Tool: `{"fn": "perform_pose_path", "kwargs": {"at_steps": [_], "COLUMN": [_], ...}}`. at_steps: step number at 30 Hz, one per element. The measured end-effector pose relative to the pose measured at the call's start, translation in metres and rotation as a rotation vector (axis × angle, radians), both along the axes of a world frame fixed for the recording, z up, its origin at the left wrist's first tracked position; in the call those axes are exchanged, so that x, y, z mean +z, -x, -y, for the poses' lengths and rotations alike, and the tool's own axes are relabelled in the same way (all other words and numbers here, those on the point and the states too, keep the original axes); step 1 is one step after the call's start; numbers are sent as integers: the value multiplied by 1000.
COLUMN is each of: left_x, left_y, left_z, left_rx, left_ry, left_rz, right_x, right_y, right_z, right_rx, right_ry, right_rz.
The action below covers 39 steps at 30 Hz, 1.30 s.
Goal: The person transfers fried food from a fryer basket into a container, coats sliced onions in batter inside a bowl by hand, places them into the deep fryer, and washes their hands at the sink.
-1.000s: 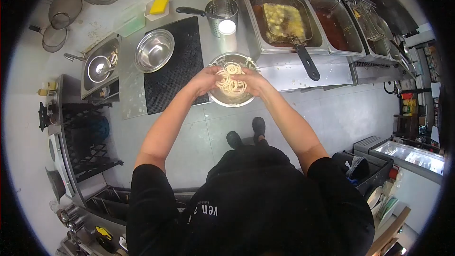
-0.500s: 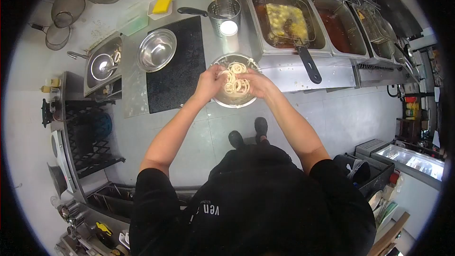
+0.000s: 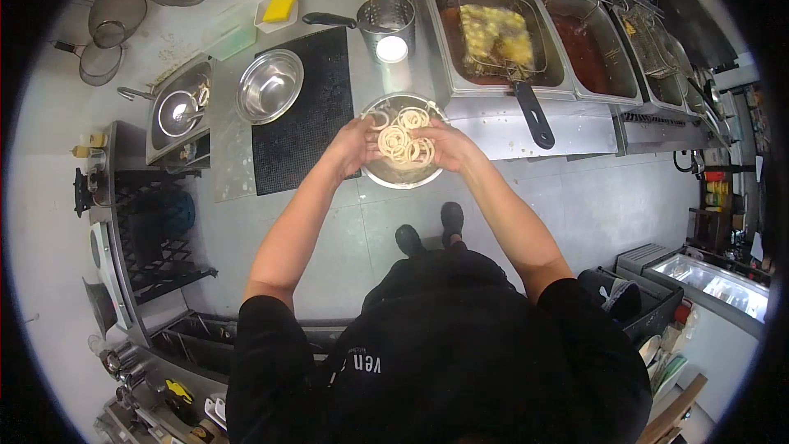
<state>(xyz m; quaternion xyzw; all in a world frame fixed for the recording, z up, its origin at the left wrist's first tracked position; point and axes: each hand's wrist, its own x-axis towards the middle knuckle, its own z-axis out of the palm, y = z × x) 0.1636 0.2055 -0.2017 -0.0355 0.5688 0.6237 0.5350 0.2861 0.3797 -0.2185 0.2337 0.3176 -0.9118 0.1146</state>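
A round metal bowl (image 3: pixel 403 185) sits at the front edge of the counter. Inside and above it are several pale, floury onion rings (image 3: pixel 396 145), some nested within one another. My left hand (image 3: pixel 353 148) curls round the rings from the left, its fingers partly hidden beneath them. From the right, my right hand (image 3: pixel 448 146) grips more of the rings, with the thumb on top. Light flour-like residue clings to the bowl's inner wall.
Right of the bowl, a fryer basket with a black handle (image 3: pixel 534 115) holds yellow pieces (image 3: pixel 497 33) in bubbling oil. Behind stands a perforated metal container (image 3: pixel 386 16). An empty steel bowl (image 3: pixel 269 86) rests on a black mat (image 3: pixel 304 148); a sink (image 3: pixel 154 144) lies further left.
My left hand has shifted slightly left and opened outward, and more of the onion rings show between my hands. My right hand stays nearly in place.
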Motion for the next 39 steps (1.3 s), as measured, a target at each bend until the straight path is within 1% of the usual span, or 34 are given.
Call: {"fn": "perform_pose_path", "kwargs": {"at_steps": [1, 3, 7, 9, 10, 12, 16, 18, 21, 25, 27, 28, 30, 31, 33, 36, 39], "left_x": [-1, -4, -8, -19, -15, -8, -8, -6, -4, 4, 5, 7, 10, 7, -1, 15, -18], "left_y": [-1, -4, -12, -13, -15, -22, -26, -29, -32, -34, -33, -33, -32, -30, -26, -34, -32], "left_z": [-1, -4, -11, -9, -9, -11, -11, -12, -14, -16, -17, -17, -16, -15, -13, -15, -6], "left_rx": [1, 63, 44, -112, -112, -91, -31, 3, 17, 15, 135, 136, 148, 148, 130, 165, 120], "left_ry": [1, 0, -72, -25, -24, 85, 21, 4, 12, -14, -5, -5, -8, -8, -82, -84, -120], "left_rz": [2, 162, 184, 16, 16, -54, -23, -123, -187, -210, -46, -46, 77, 78, 206, 228, 213], "right_x": [3, 5, -2, -4, -4, -3, -5, -3, 0, -6, -2, 0, 5, 1, -6, -6, -2], "right_y": [-2, -6, -8, -8, -8, -9, -9, -9, -9, -10, -11, -11, -12, -12, -10, -9, -9], "right_z": [-1, -4, -10, -12, -12, -14, -16, -17, -18, -19, -19, -18, -18, -18, -19, -19, -17], "right_rx": [1, -18, -7, 4, 4, 0, 4, 4, 4, -1, 9, 10, 21, 21, 32, 34, 24], "right_ry": [1, -32, -21, -58, -56, -36, -32, -26, -13, 21, -6, -6, -31, -31, 1, -19, -49], "right_rz": [2, 11, -15, 20, 19, 12, 30, 36, 40, 9, 14, 14, 11, 13, -29, -4, -4]}}
